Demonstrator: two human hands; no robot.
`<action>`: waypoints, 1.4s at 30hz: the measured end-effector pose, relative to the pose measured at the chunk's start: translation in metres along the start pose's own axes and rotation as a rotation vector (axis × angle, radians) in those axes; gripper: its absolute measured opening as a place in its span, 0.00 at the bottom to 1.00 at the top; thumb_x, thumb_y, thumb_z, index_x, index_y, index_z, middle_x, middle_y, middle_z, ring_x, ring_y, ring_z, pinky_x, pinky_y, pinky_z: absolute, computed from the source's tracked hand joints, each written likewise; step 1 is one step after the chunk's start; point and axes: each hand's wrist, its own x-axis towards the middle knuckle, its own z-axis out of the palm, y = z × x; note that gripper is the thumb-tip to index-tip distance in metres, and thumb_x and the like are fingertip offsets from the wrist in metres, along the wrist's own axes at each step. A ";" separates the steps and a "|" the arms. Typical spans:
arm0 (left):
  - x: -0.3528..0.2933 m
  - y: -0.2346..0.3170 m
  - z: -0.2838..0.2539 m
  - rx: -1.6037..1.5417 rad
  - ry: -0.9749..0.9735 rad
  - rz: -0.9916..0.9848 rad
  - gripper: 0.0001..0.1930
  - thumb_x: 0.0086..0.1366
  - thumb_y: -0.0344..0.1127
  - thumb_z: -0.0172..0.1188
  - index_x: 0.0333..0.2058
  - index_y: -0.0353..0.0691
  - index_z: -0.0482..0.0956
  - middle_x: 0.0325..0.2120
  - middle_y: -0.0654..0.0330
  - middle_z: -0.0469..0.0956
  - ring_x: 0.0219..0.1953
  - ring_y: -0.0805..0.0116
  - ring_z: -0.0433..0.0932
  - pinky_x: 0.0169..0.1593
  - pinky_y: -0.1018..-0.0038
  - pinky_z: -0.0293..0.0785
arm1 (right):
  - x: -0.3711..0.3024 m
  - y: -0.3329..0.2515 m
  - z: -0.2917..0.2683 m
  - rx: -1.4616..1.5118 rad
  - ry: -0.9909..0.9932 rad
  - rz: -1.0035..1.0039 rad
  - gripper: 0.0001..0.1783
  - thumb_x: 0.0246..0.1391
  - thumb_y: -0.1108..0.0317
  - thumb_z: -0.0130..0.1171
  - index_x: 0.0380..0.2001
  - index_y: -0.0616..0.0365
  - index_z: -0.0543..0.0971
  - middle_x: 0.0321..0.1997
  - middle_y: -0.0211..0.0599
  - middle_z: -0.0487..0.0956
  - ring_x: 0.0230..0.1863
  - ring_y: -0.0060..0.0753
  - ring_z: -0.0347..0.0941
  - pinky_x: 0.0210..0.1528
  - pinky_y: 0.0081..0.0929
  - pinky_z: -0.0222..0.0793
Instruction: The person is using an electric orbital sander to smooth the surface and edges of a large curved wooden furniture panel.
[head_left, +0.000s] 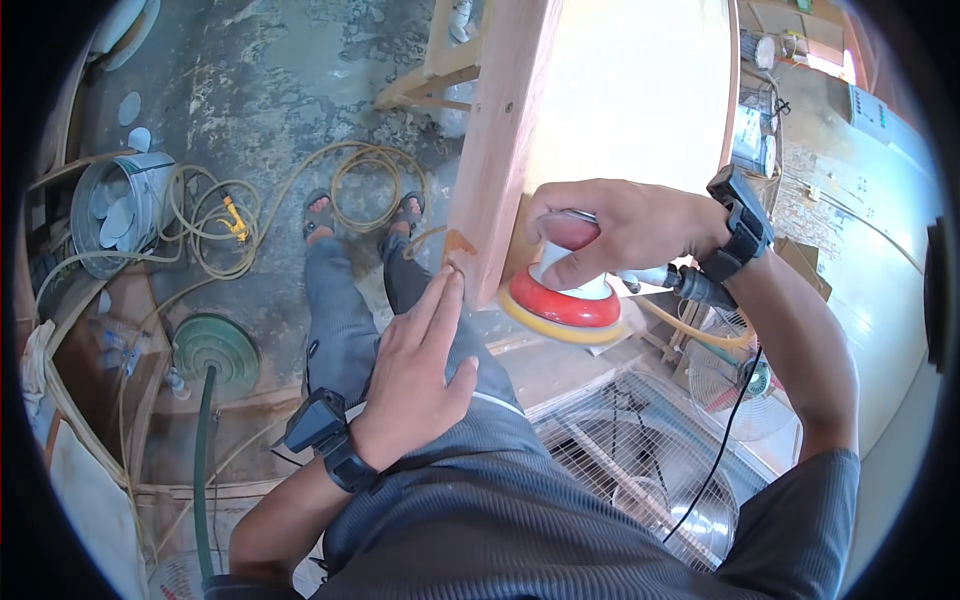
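My right hand (630, 225) grips an air-powered orbital sander (575, 295) from above. The sander has a red and white body, a yellowish round pad, and a hose fitting on its right side. It is tilted at the near end of a long pale wooden panel (630, 110) framed by a wooden beam (500, 140). Below the beam's near end, my left hand (420, 355) has its fingers stretched out, the fingertips at the beam's corner beside an orange-brown patch (459, 246). Nothing shows in that hand. Whether the pad touches the wood I cannot tell.
A large caged fan (640, 470) stands below right, with a smaller fan (735, 385) beyond it. Coiled hose (375, 185) lies on the floor by my feet. At left are a metal bucket (120, 210) of round discs, a yellow air gun (235, 218) and a green round base (215, 350).
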 end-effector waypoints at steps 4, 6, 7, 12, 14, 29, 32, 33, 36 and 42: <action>-0.002 0.000 -0.001 -0.013 -0.058 -0.019 0.49 0.59 0.31 0.64 0.75 0.30 0.47 0.74 0.39 0.54 0.67 0.39 0.67 0.70 0.54 0.61 | -0.006 0.005 0.004 -0.086 0.060 -0.040 0.24 0.59 0.54 0.72 0.51 0.55 0.77 0.35 0.28 0.75 0.39 0.28 0.72 0.46 0.29 0.70; -0.002 -0.001 0.000 0.005 -0.053 -0.012 0.50 0.59 0.31 0.64 0.75 0.30 0.46 0.75 0.39 0.53 0.66 0.39 0.68 0.69 0.54 0.62 | -0.011 0.018 0.005 -0.094 0.038 -0.026 0.24 0.58 0.55 0.73 0.52 0.54 0.77 0.36 0.29 0.76 0.41 0.28 0.73 0.48 0.29 0.71; -0.001 0.000 0.001 0.017 -0.054 -0.007 0.50 0.59 0.31 0.64 0.75 0.30 0.45 0.75 0.39 0.53 0.65 0.39 0.69 0.69 0.54 0.62 | -0.012 0.021 0.009 -0.099 0.070 -0.053 0.23 0.57 0.57 0.73 0.51 0.54 0.77 0.36 0.30 0.77 0.40 0.28 0.74 0.47 0.29 0.72; -0.002 0.001 0.007 0.017 -0.001 -0.005 0.45 0.59 0.29 0.63 0.74 0.31 0.52 0.72 0.38 0.58 0.65 0.39 0.70 0.68 0.53 0.63 | -0.019 0.011 0.021 -0.076 0.122 -0.083 0.22 0.57 0.59 0.71 0.49 0.55 0.75 0.36 0.35 0.78 0.38 0.34 0.78 0.43 0.35 0.74; 0.000 0.001 0.007 0.010 0.019 0.052 0.43 0.59 0.28 0.62 0.73 0.31 0.56 0.71 0.38 0.62 0.65 0.40 0.70 0.69 0.54 0.64 | -0.021 0.034 0.027 -0.091 0.203 -0.203 0.19 0.55 0.53 0.67 0.37 0.54 0.74 0.31 0.37 0.78 0.37 0.40 0.78 0.39 0.38 0.72; 0.082 0.085 0.126 0.848 0.119 0.259 0.34 0.58 0.35 0.67 0.64 0.38 0.72 0.63 0.53 0.72 0.66 0.52 0.66 0.71 0.48 0.51 | -0.126 0.359 0.060 0.064 0.540 0.115 0.20 0.50 0.58 0.70 0.39 0.57 0.74 0.30 0.33 0.72 0.33 0.34 0.71 0.38 0.32 0.70; 0.084 0.092 0.146 0.871 0.081 0.285 0.34 0.57 0.35 0.67 0.64 0.39 0.72 0.61 0.54 0.73 0.63 0.55 0.67 0.69 0.49 0.53 | -0.137 0.394 0.073 0.086 0.644 0.118 0.20 0.49 0.59 0.71 0.38 0.57 0.73 0.29 0.35 0.72 0.33 0.35 0.71 0.39 0.33 0.70; 0.083 0.094 0.151 0.869 0.076 0.284 0.34 0.56 0.35 0.67 0.64 0.39 0.72 0.60 0.54 0.73 0.62 0.56 0.68 0.68 0.48 0.54 | -0.139 0.396 0.077 0.093 0.667 0.125 0.20 0.49 0.59 0.71 0.38 0.58 0.74 0.29 0.35 0.72 0.33 0.36 0.71 0.39 0.34 0.70; 0.080 0.092 0.150 0.895 0.073 0.267 0.34 0.57 0.35 0.67 0.64 0.41 0.72 0.61 0.56 0.72 0.64 0.56 0.68 0.68 0.47 0.54 | -0.139 0.380 0.086 0.113 0.686 0.138 0.22 0.48 0.61 0.73 0.40 0.59 0.75 0.30 0.36 0.73 0.34 0.37 0.72 0.41 0.35 0.70; 0.040 0.072 0.107 1.054 0.197 0.171 0.33 0.59 0.37 0.66 0.65 0.44 0.73 0.66 0.61 0.71 0.70 0.56 0.65 0.71 0.42 0.49 | -0.104 0.290 0.094 0.008 0.727 -0.194 0.21 0.48 0.61 0.72 0.41 0.58 0.75 0.30 0.38 0.75 0.40 0.45 0.75 0.44 0.40 0.72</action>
